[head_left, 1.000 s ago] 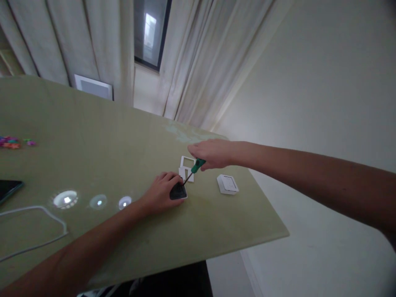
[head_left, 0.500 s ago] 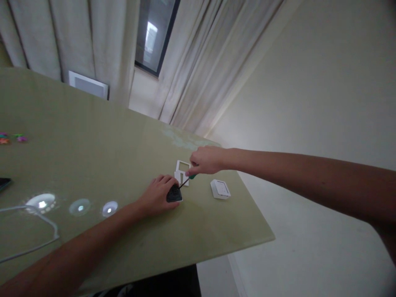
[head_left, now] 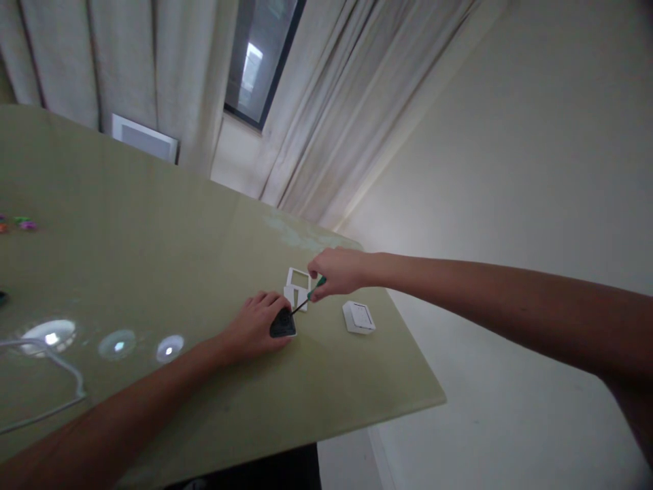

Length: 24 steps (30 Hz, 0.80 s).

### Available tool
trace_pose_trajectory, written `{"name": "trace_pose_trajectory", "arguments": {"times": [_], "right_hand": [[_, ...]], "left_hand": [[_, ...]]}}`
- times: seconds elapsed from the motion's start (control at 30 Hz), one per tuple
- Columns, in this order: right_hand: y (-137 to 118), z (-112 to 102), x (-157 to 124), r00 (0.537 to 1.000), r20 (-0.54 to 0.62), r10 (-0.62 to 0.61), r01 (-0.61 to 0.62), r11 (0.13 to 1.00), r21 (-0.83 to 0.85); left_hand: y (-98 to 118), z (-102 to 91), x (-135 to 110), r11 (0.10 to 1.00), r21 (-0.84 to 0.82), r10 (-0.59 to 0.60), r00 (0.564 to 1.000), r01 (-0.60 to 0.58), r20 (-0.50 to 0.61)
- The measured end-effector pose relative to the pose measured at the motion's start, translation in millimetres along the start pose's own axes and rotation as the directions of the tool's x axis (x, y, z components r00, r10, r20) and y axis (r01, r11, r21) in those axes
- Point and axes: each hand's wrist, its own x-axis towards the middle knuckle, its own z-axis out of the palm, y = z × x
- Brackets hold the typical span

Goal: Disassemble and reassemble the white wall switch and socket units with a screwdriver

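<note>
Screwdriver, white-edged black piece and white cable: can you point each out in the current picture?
Screwdriver (head_left: 309,295), head view: green handle, near the shaft.
White-edged black piece (head_left: 282,325), head view: its dark face.
White cable (head_left: 79,386), head view: its bend.

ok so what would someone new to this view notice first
Probably the green-handled screwdriver in the right grip, slanting down to the black-faced block in the left grip. Then three bright light reflections on the olive tabletop, toward the left.
</note>
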Motion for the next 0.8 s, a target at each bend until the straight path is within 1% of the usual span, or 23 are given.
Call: {"name": "trace_pose_trajectory", "arguments": {"times": [0.07, 0.2, 0.33, 0.47, 0.57, 0.7, 0.8], "right_hand": [[-0.2, 1.0, -0.1, 1.000, 0.002, -0.003, 0.003, 1.000, -0.001], [1.3, 3.3, 0.1, 0.999, 0.006, 0.046, -0.046, 0.999, -0.001], [3.2, 3.5, 0.3, 0.999, 0.007, 0.034, -0.034, 0.999, -0.002], [4.9, 3.0, 0.5, 0.998, -0.006, 0.063, -0.063, 0.998, -0.009], [6.4, 3.2, 0.1, 0.999, -0.008, 0.046, -0.047, 0.999, -0.010], [7.1, 4.4, -0.5, 0.998, -0.009, 0.060, -0.060, 0.998, -0.019], [7.6, 6.2, -0.5, 0.999, -0.019, 0.034, -0.035, 0.999, -0.021]], "left_hand": [[0.1, 0.0, -0.1, 1.000, 0.000, 0.000, 1.000, 0.000, -0.002], [-0.5, 0.5, 0.0, 1.000, -0.005, 0.001, 1.000, -0.001, -0.004], [-1.1, 0.7, 0.2, 1.000, -0.013, 0.007, 1.000, -0.007, -0.008], [-0.7, 0.7, 0.3, 1.000, -0.016, 0.005, 1.000, -0.005, -0.018], [-0.4, 1.3, 0.3, 1.000, -0.012, -0.002, 1.000, 0.002, -0.017], [-0.2, 1.4, 0.2, 1.000, -0.012, -0.004, 1.000, 0.004, -0.011], [0.2, 0.3, 0.3, 1.000, -0.017, -0.001, 1.000, 0.000, -0.009]]}}
